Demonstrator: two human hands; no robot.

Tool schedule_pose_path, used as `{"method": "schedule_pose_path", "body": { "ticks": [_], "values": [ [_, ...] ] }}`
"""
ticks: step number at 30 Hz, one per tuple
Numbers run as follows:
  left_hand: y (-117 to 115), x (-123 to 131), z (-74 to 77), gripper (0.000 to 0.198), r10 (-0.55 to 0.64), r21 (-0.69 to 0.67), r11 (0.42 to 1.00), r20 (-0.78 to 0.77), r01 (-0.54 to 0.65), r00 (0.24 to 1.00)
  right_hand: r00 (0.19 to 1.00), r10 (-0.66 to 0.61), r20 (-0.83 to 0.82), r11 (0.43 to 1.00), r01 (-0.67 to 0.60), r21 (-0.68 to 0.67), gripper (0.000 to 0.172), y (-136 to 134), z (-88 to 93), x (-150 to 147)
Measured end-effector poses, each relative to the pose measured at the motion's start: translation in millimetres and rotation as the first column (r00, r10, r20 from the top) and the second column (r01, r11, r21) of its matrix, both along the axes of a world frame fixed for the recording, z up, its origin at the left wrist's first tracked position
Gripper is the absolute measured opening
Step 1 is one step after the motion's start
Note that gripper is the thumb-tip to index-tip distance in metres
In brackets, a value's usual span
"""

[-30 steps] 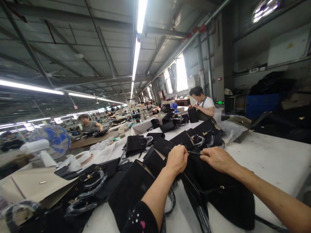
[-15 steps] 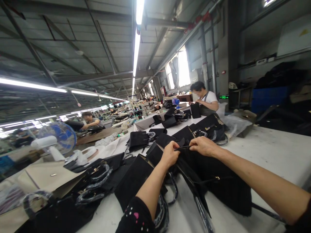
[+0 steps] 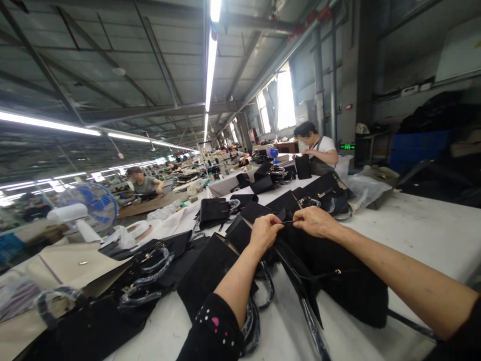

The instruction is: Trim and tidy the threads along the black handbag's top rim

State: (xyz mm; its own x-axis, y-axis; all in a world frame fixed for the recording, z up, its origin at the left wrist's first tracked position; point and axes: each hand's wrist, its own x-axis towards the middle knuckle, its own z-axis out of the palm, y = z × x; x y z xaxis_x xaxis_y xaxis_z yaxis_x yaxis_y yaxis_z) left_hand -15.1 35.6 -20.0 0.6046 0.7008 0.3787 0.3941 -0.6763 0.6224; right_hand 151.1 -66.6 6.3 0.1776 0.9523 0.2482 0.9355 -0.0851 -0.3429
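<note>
Black handbag point(image 3: 353, 291) with a small gold-coloured clasp point(image 3: 337, 272), lying on a white surface point(image 3: 424, 235) below a person's outstretched arms. The left hand point(image 3: 266, 233) and right hand point(image 3: 315, 221) sit close together at the bag's far edge, each grip pinching a thin black strip point(image 3: 287, 222) that runs straight between them. Leftward lie more black handbags point(image 3: 205, 276), with plastic-wrapped handles point(image 3: 169, 261). Beyond them stands a blue-bladed fan point(image 3: 105, 204); far right of it, a co-worker point(image 3: 326, 154) bends over a black piece point(image 3: 302, 168).

A blue-and-white fan point(image 3: 107, 205) stands at the left of the frame, a strip light point(image 3: 211, 70) crosses the upper middle, a co-worker point(image 3: 327, 150) bends below bright windows point(image 3: 286, 98) right of centre, and a green sign point(image 3: 347, 147) glows at right.
</note>
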Motion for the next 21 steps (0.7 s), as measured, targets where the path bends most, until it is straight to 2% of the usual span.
{"method": "schedule_pose_path", "body": {
  "ticks": [5, 11, 14, 17, 21],
  "values": [
    [-4, 3, 5.0, 0.006, 0.026, 0.022, 0.999, -0.006, -0.025, 1.000, 1.000, -0.023, 0.018, 1.000, 0.023, 0.000, 0.016, 3, -1.0, -1],
    [-6, 3, 6.2, 0.006, 0.022, 0.002, 1.000, 0.000, -0.022, 1.000, 0.996, 0.073, 0.047, 0.997, -0.073, -0.003, 0.019, 7, -2.9, -8],
    [-4, 1, 3.5, 0.013, 0.011, -0.025, 1.000, 0.013, -0.010, 1.000, 0.996, 0.044, 0.079, 0.999, -0.045, 0.010, 0.017, 13, -4.9, -11],
    [0, 1, 1.0, 0.027, 0.002, -0.116, 0.993, 0.050, 0.004, 0.999, 0.994, 0.024, 0.106, 0.999, -0.027, 0.024, 0.015, 18, -6.3, -13],
    [3, 0, 0.3, 0.035, -0.009, -0.178, 0.984, 0.087, 0.025, 0.996, 0.989, 0.049, 0.139, 0.998, -0.053, 0.028, 0.017, 17, -5.0, -12]
  ]
}}
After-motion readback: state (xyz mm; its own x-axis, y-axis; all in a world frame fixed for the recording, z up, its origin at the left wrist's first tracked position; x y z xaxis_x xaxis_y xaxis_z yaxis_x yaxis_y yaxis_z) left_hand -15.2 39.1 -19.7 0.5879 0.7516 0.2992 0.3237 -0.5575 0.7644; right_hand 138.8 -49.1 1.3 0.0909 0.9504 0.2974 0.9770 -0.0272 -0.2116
